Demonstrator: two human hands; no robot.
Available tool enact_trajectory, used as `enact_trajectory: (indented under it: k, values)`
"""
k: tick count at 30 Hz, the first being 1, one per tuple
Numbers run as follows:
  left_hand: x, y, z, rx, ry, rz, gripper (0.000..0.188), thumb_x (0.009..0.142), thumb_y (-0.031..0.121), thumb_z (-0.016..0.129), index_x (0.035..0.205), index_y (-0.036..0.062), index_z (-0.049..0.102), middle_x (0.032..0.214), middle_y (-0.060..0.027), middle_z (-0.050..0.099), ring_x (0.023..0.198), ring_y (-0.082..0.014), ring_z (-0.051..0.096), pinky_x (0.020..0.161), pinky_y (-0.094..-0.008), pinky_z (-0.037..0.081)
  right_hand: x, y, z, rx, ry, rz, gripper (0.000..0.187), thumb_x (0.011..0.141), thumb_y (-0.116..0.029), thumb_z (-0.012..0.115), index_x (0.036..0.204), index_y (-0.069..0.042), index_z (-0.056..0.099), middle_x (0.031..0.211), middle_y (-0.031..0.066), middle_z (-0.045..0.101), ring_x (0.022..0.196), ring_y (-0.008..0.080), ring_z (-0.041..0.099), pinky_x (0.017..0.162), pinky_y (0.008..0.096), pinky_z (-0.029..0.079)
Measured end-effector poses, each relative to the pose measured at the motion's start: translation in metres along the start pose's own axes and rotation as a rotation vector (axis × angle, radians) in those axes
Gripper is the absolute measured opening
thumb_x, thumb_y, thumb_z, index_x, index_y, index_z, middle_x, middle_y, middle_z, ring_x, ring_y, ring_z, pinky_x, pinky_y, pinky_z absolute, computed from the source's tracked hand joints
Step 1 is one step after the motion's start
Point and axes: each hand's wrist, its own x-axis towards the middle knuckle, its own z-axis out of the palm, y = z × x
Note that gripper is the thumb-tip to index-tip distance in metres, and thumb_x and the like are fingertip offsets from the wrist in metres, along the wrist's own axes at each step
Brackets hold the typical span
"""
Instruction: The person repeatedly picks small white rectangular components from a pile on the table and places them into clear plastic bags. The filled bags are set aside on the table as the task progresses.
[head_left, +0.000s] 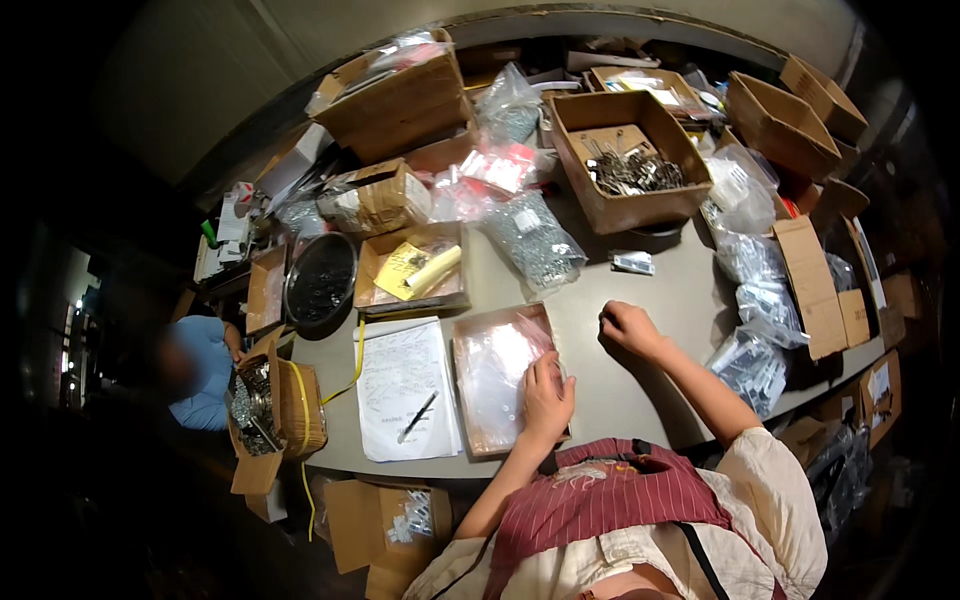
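My left hand (548,398) rests over the right side of a shallow cardboard box (461,345), fingers slightly bent and a little apart. Beneath its fingertips lie flat clear plastic bags (495,385), stacked inside the box. To the right, my right hand (628,325) is closed in a loose fist at the table surface; what it holds, if anything, is hidden. A little beyond that fist lies a small clear packet of metal parts (632,262).
Left of the bag box lie written sheets (385,350) with a pen (418,416). Behind stand a box of metal parts (632,205) and a bag of small parts (535,245). Packed bags (750,365) line the right edge. A person in blue (205,365) is at far left.
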Motion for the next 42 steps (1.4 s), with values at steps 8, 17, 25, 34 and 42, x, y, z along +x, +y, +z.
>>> enact_trajectory:
  k: [8, 17, 25, 34, 42]
  values:
    - [0.006, 0.028, -0.021, -0.051, -0.050, 0.062, 0.040, 0.081, 0.000, 0.068, 0.119, 0.0042, 0.057, 0.095, -0.0110, 0.059, 0.096, -0.0308, 0.056, 0.088, -0.0419, 0.045, -0.055, -0.011, -0.042, 1.297, 0.039, 0.688, 0.013, 0.096, -0.013, 0.062, 0.102, -0.001, 0.061, 0.080, 0.0058, 0.062, 0.062, 0.0109, 0.058, 0.052, 0.0225, 0.050]
    - [0.011, 0.068, -0.017, -0.220, -0.125, 0.070, 0.036, 0.084, 0.002, 0.067, 0.119, 0.0020, 0.057, 0.096, -0.0112, 0.061, 0.097, -0.0304, 0.058, 0.091, -0.0418, 0.045, -0.071, -0.031, -0.044, 1.966, -0.211, 0.522, 0.042, 0.104, -0.033, 0.051, 0.120, 0.005, 0.056, 0.106, 0.0126, 0.060, 0.093, 0.0204, 0.062, 0.083, 0.0323, 0.056]
    - [-0.008, 0.057, -0.010, -0.210, -0.098, -0.004, 0.035, 0.084, 0.002, 0.067, 0.118, 0.0012, 0.059, 0.096, -0.0136, 0.062, 0.095, -0.0311, 0.060, 0.089, -0.0414, 0.047, -0.061, -0.034, -0.044, 1.740, -0.126, 0.650, 0.062, 0.104, -0.045, 0.048, 0.130, 0.010, 0.052, 0.121, 0.0206, 0.060, 0.110, 0.0287, 0.063, 0.095, 0.0365, 0.055]
    - [-0.011, 0.054, 0.002, -0.184, -0.048, 0.078, 0.038, 0.081, 0.000, 0.068, 0.117, 0.0034, 0.058, 0.093, -0.0106, 0.060, 0.095, -0.0311, 0.058, 0.090, -0.0423, 0.044, -0.015, 0.026, -0.003, 0.450, 0.191, 0.366, 0.022, 0.089, -0.021, 0.067, 0.098, -0.001, 0.064, 0.073, 0.0074, 0.065, 0.066, 0.0178, 0.062, 0.063, 0.0308, 0.050]
    - [-0.013, 0.049, 0.002, -0.212, -0.098, 0.074, 0.039, 0.079, 0.000, 0.069, 0.117, 0.0040, 0.058, 0.092, -0.0100, 0.060, 0.093, -0.0311, 0.057, 0.088, -0.0416, 0.045, 0.007, 0.017, 0.015, -0.072, 0.147, 0.268, 0.017, 0.084, -0.015, 0.064, 0.091, 0.000, 0.063, 0.084, 0.0210, 0.069, 0.078, 0.0380, 0.067, 0.072, 0.0464, 0.053]
